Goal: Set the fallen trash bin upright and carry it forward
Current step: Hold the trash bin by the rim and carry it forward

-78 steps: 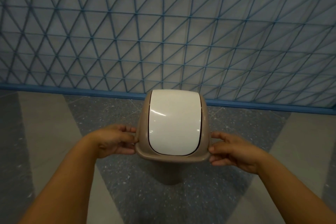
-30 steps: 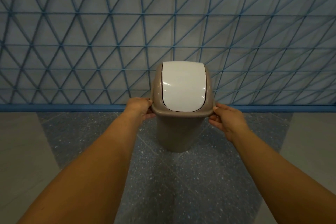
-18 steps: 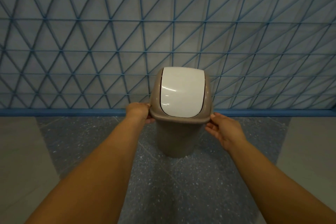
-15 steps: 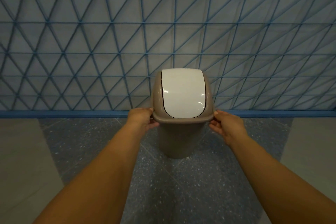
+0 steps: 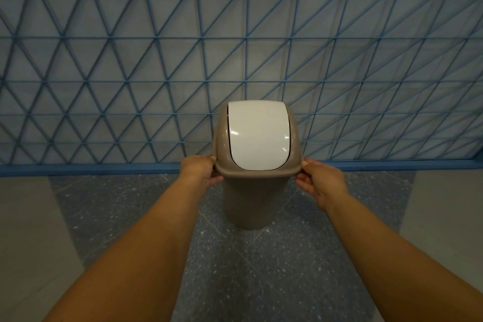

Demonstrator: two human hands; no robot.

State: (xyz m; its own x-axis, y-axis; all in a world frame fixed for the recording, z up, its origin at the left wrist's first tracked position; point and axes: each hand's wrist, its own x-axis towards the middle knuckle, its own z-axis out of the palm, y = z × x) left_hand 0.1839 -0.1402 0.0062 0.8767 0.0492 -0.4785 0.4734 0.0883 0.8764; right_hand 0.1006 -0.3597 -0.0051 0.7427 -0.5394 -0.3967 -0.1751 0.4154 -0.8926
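Bin barely moved, upright, lid closed, both hands gripping rim.

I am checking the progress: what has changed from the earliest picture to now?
The trash bin moved forward, closer to the blue lattice wall, with both arms stretched farther out. Unchanged: the left hand and right hand grip the rim, the bin is upright, and the white lid is closed.

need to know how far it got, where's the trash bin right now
In the head view the trash bin stands upright at centre, gripped at its rim by the left hand and right hand, over the speckled floor strip near the blue lattice wall.
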